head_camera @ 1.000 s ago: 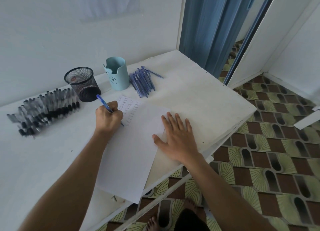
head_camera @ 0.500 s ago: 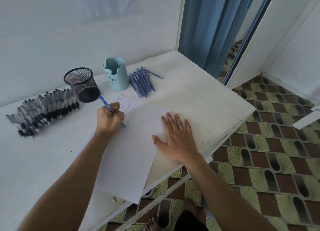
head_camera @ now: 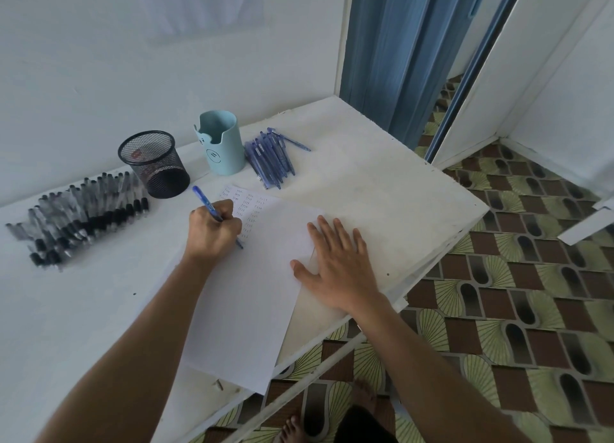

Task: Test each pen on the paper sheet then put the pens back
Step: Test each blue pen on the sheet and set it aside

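We see left hand (head_camera: 212, 231) pinching blue pen (head_camera: 207, 205), tip on paper sheet (head_camera: 255, 296), right hand (head_camera: 339, 263) spread flat pressing sheet's edge

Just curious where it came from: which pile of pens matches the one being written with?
The blue pile right of the teal cup: blue like the pen in the left hand. The other pile is black.

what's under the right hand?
Right hand lies flat over the right edge of the paper: thumb on it, palm mostly over the table. Anything directly beneath the palm is covered.
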Motion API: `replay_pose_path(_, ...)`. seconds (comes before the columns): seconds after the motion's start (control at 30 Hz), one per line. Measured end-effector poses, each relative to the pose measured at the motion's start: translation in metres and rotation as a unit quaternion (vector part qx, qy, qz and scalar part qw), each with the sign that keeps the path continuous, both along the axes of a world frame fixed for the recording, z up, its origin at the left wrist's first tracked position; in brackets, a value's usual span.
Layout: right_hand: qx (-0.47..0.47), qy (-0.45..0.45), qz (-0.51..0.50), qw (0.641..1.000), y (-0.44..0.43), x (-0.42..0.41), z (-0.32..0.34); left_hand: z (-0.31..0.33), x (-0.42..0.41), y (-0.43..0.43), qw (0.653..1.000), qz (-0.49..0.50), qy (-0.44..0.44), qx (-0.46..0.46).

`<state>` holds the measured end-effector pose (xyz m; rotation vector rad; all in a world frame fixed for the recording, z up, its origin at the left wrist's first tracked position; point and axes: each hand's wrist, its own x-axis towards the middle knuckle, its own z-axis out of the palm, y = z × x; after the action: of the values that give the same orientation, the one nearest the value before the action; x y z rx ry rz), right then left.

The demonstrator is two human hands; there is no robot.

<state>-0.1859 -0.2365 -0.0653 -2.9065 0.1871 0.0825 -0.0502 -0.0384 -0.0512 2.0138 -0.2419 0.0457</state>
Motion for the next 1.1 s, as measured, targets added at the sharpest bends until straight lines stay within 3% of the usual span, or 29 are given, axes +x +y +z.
replay_pose_path(0.27, 0.021, -0.014, -0.010, 1.000, -0.001, 0.004, 0.001, 0.008, 0.002, -0.001, 0.989, 0.053, 0.031, -0.137)
replay_pose_path(0.53, 0.037, -0.013, -0.013, 0.999, -0.001, 0.003, 0.004, 0.009, 0.003, -0.004, 0.997, 0.026, -0.001, -0.072)
replay_pose_path(0.73, 0.060, -0.014, -0.024, 0.998, 0.000, 0.007, 0.010, 0.012, 0.003, -0.004, 0.992, 0.009, 0.036, -0.124)
replay_pose_path(0.9, 0.054, -0.030, -0.017, 0.998, -0.004, 0.016, 0.018, 0.013, 0.002, -0.010, 0.998, 0.030, 0.020, -0.045)
replay_pose_path(1.1, 0.053, -0.034, 0.004, 0.998, -0.011, 0.024, 0.018, 0.015, 0.004, -0.010, 0.997, 0.009, 0.043, -0.067)
